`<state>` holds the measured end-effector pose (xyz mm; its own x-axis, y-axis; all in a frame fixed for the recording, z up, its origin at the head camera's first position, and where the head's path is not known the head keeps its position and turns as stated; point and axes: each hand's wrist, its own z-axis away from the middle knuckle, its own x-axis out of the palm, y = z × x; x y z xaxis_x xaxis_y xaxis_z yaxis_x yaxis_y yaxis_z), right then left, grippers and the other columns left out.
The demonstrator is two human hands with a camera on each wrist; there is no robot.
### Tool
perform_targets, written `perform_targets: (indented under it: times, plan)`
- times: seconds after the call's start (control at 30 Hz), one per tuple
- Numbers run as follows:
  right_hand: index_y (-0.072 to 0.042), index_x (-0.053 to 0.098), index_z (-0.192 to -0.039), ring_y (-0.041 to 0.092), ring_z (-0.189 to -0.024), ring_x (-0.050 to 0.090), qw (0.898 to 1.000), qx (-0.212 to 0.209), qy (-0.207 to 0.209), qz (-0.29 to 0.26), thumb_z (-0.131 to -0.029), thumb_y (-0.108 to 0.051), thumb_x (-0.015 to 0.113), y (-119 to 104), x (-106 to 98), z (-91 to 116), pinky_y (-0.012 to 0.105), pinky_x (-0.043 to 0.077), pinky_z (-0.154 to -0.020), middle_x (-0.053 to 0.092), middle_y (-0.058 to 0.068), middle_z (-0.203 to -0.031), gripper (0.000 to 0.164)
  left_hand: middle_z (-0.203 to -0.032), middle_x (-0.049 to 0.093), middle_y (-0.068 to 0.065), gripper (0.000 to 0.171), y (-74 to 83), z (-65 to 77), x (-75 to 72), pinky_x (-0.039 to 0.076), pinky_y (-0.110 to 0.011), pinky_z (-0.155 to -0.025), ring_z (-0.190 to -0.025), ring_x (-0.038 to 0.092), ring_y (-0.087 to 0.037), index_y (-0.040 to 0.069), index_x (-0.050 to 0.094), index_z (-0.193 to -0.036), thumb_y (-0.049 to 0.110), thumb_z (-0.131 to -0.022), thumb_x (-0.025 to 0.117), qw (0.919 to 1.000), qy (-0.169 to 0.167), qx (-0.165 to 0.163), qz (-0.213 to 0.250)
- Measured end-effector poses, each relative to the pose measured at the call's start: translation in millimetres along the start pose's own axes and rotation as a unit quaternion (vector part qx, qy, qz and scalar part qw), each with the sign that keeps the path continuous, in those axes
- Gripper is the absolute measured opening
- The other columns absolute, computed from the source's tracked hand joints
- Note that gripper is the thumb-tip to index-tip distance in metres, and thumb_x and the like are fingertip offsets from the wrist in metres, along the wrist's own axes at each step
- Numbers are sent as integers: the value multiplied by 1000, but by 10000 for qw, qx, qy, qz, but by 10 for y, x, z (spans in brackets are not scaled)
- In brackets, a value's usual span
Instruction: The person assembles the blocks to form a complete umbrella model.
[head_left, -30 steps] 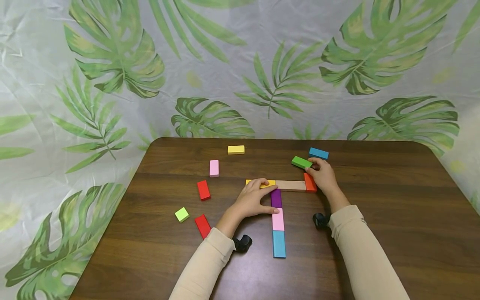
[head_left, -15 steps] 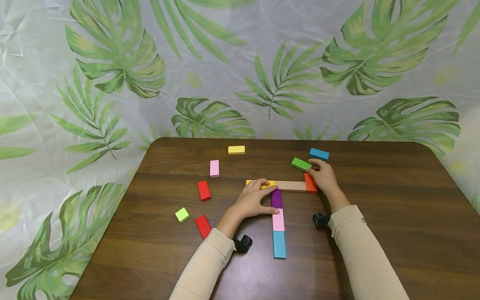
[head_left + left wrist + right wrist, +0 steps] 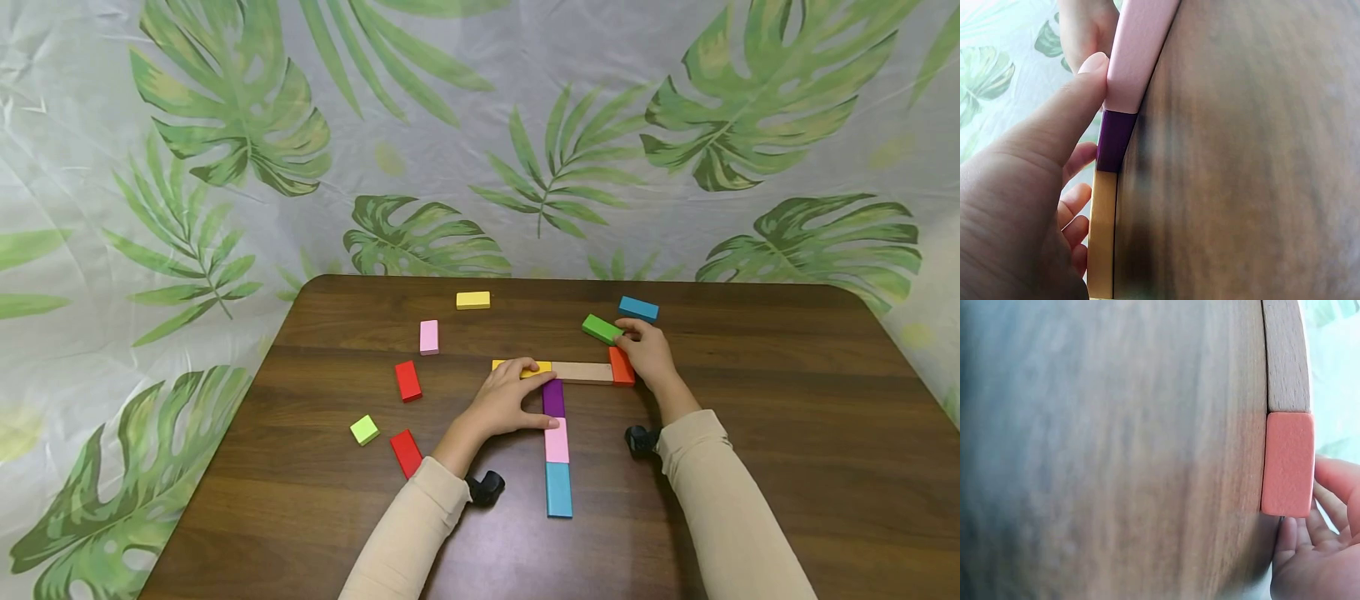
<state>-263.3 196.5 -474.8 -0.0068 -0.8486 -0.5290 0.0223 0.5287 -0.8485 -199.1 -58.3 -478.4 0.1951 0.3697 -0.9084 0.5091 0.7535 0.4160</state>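
In the head view, my left hand (image 3: pixel 510 396) rests over the row of blocks. Its thumb touches the pink block (image 3: pixel 557 442), as the left wrist view also shows, and its fingers lie over the yellow-orange block (image 3: pixel 501 364) and beside the purple block (image 3: pixel 553 400). At the right, my right hand (image 3: pixel 648 354) pinches the right end of a green block (image 3: pixel 597 327) between thumb and forefinger. Just below that hand stands the orange-red block (image 3: pixel 621 367), at the end of a plain wooden block (image 3: pixel 582 372). A light blue block (image 3: pixel 558 490) ends the stem below the pink one.
A blue block (image 3: pixel 639 308) lies right behind the green one. Loose at the left are a yellow block (image 3: pixel 473 301), a pink block (image 3: pixel 429 337), two red blocks and a lime block (image 3: pixel 364 430). The brown table (image 3: pixel 787 417) ends at a leaf-print cloth (image 3: pixel 420 167).
The green block's right end has turned slightly toward me, with the right hand at it. The left hand and the row of blocks have not moved.
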Motion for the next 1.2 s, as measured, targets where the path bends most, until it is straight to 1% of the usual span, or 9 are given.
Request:
perform_targets:
  times: [0.2, 0.4, 0.73, 1.2]
  plan:
    - [4, 50, -121, 34, -101, 44, 10000, 23, -9, 24, -91, -8, 51, 0, 13, -14, 41, 40, -81, 48, 25, -113, 33, -126, 36, 5, 73, 5, 6, -6, 28, -39, -96, -119, 28, -17, 33, 43, -133, 63, -69, 62, 10000, -17, -33, 48]
    - [5, 51, -119, 33, -98, 45, 10000, 4, 31, 68, -90, -9, 53, -3, 24, -17, 38, 40, -78, 50, 23, -110, 32, -125, 36, 5, 74, 5, 8, -10, 27, -39, -97, -120, 28, -17, 34, 43, -134, 65, -69, 61, 10000, -1, -39, 20]
    - [5, 53, -115, 29, -93, 45, 10000, 31, 67, 55, -90, -10, 54, 10, 33, -29, 32, 39, -74, 51, 20, -106, 30, -129, 34, 4, 77, 12, 6, -22, 25, -40, -98, -122, 26, -17, 33, 41, -135, 66, -68, 60, 9999, -96, -126, 31]
    - [6, 53, -113, 28, -92, 46, 9998, 80, 85, 130, -89, -14, 56, 15, 21, -21, 31, 40, -74, 51, 19, -103, 31, -129, 34, 4, 76, 4, -1, -19, 25, -40, -99, -122, 26, -17, 34, 40, -135, 66, -69, 60, 9998, -120, -134, 29]
